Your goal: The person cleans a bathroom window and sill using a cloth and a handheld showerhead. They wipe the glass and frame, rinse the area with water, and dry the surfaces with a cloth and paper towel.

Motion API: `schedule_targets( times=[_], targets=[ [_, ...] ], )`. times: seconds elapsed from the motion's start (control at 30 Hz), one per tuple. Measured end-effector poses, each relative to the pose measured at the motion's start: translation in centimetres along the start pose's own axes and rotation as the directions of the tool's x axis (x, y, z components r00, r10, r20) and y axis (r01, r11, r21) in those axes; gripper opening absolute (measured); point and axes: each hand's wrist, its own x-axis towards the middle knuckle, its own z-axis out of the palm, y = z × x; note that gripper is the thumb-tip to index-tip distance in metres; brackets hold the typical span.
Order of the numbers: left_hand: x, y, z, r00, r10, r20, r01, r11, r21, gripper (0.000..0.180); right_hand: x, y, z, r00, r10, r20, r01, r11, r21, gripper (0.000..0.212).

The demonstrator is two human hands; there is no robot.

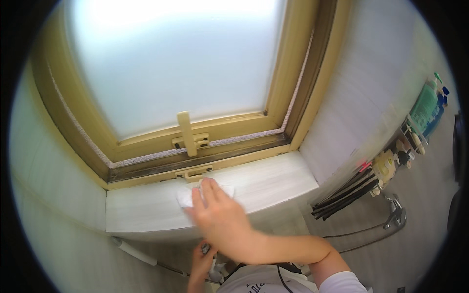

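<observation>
My right hand [217, 215] reaches across to the window sill and presses a white cloth or wipe [182, 197] against it, fingers bent over it. The cloth lies just below the cream latch keeper [194, 172] on the lower frame. My left hand [198, 266] is lower down, in front of the sill, its fingers closed round a white thing with a grey part [214, 267]. My right forearm and shirt partly hide it, so its kind is unclear. Above, the cream window handle [186, 134] stands upright on the frosted window's sash [151, 137].
Dark grime lines the lower window track [234, 150]. On the right wall, a rack holds a green pump bottle [424, 103], a blue bottle [436, 115] and a yellowish bottle [385, 167]. Striped dark cloth [344, 196] hangs beside a metal tap [394, 215] with a hose.
</observation>
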Motion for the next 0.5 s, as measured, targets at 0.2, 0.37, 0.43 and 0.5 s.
schedule_targets(
  times=[0.2,0.37,0.43,0.5],
  targets=[
    [-0.1,-0.6,2.0,0.989,-0.074,0.126,0.078,0.997,-0.026,0.011,-4.2,7.4,-3.2,0.997,0.047,-0.063,-0.041,0.994,0.098,0.058],
    [-0.6,-0.5,2.4,0.988,-0.100,0.119,0.097,0.995,0.033,0.007,-7.5,12.3,-5.4,0.964,0.236,-0.120,-0.250,0.962,-0.111,0.045],
    [-0.5,-0.8,2.1,0.992,-0.049,0.119,0.049,0.999,0.001,0.008,-7.8,13.1,-6.0,0.968,0.234,-0.092,-0.234,0.972,0.008,0.034],
    [-1.1,-0.2,1.7,0.990,-0.081,0.112,0.080,0.997,0.006,0.007,-7.1,14.1,-7.4,0.977,0.118,-0.178,-0.137,0.986,-0.096,0.030]
  ],
)
